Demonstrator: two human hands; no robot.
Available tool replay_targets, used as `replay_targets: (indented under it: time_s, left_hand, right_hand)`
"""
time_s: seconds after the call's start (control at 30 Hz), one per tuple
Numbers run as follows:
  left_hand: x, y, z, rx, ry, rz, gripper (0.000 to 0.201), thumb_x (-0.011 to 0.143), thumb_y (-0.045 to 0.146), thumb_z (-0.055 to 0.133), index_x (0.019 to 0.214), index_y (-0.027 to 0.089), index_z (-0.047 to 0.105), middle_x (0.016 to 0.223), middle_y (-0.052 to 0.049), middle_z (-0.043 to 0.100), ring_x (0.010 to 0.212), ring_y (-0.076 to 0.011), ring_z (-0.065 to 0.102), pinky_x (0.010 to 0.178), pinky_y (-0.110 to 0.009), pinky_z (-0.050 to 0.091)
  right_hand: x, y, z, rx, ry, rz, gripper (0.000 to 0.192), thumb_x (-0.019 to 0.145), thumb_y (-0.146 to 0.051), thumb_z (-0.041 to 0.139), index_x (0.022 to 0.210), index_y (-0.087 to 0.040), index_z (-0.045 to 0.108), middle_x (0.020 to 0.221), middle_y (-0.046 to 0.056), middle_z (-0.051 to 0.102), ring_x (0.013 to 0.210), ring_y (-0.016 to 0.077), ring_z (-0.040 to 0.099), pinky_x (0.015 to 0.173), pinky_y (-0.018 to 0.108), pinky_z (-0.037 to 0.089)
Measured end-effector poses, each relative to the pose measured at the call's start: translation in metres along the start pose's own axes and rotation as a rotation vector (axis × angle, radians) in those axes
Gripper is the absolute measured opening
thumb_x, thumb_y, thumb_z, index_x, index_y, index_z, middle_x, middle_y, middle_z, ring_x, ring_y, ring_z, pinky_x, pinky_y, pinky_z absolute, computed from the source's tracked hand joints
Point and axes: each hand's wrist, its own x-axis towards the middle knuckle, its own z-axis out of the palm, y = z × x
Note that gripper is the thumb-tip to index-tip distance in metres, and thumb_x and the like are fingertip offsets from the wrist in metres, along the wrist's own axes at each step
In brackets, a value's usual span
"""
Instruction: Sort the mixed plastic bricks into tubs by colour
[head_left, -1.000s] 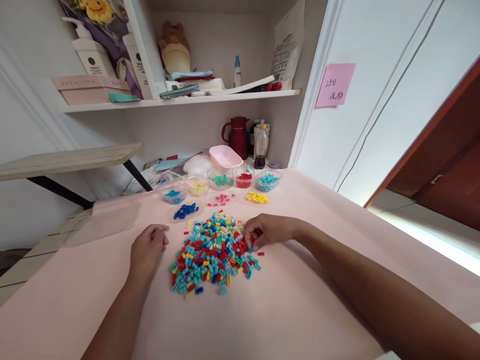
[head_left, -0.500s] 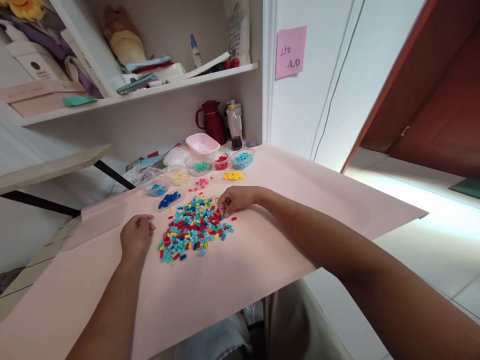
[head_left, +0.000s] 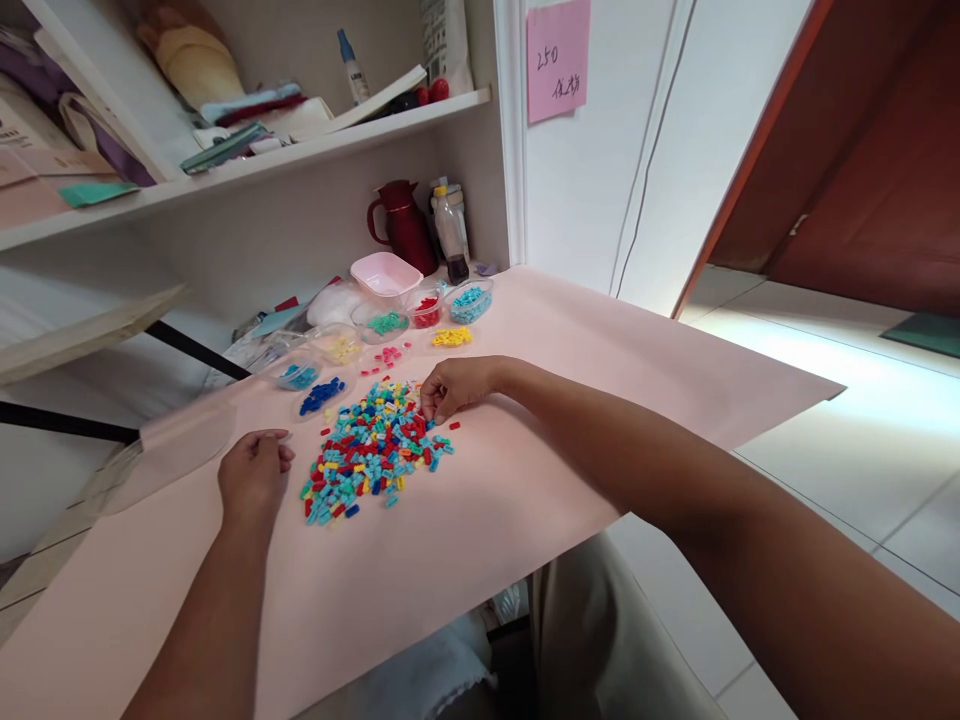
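The bricks (head_left: 371, 450) look like hard plastic, smooth with a slight gloss. The table (head_left: 570, 400) wears a matt pink cover — paper or thin sheet, which one cannot be told. The tubs (head_left: 390, 322) are clear, shiny plastic; the pink bowl (head_left: 385, 273) is opaque plastic, satin. The jug (head_left: 403, 226) is glossy dark red. The shelf (head_left: 315, 150) is painted white, smooth — the floor (head_left: 847, 400) glazed tile.

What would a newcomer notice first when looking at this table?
The eye goes first to the heap of small coloured bricks in the middle of the pink table, with the right hand at its far edge and the left hand beside it. Behind the heap stand clear containers of sorted bricks, one colour each. A pink sticky note hangs on the wall above.
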Motion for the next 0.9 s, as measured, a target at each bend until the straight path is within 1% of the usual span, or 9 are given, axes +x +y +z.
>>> replay_targets:
  time_s: [0.17,0.4,0.6,0.9]
  left_hand:
    - [0.0021,-0.004,-0.0001,-0.01,-0.002,-0.003,0.019,0.07,0.027,0.05,0.078,0.018,0.065,0.054,0.003,0.057,0.047,-0.0092,0.049,0.05,-0.022,0.041]
    - [-0.0008,-0.0003,-0.0009,-0.02,-0.007,0.004,0.021,0.069,0.028,0.05,0.077,0.017,0.065,0.053,0.003,0.057,0.046,-0.01,0.049,0.048,-0.022,0.04]
    - [0.0013,-0.0046,-0.0003,-0.029,-0.01,0.012,0.023,0.068,0.029,0.05,0.079,0.017,0.065,0.053,0.002,0.057,0.046,-0.0104,0.049,0.047,-0.022,0.04]
    - [0.0003,-0.0072,-0.0014,0.021,-0.014,0.028,0.027,0.07,0.03,0.047,0.083,0.016,0.066,0.054,0.002,0.058,0.047,-0.0108,0.052,0.048,-0.023,0.041]
  right_hand:
    - [0.0022,0.003,0.0001,0.018,-0.005,0.004,0.027,0.06,-0.027,0.08,0.084,-0.016,0.072,0.062,-0.005,0.063,0.056,0.008,0.05,0.053,0.02,0.036]
    - [0.0001,-0.0007,-0.0006,0.019,-0.01,0.009,0.029,0.061,-0.029,0.08,0.086,-0.016,0.074,0.061,-0.005,0.062,0.056,0.0083,0.049,0.054,0.02,0.037]
    - [0.0024,0.0039,0.0011,0.016,-0.016,0.012,0.026,0.062,-0.027,0.077,0.086,-0.016,0.073,0.059,-0.006,0.059,0.053,0.0071,0.047,0.052,0.02,0.035]
    - [0.001,0.003,0.0033,0.008,-0.001,0.032,0.025,0.064,-0.027,0.075,0.086,-0.016,0.072,0.061,-0.005,0.059,0.056,0.0084,0.048,0.053,0.02,0.036]
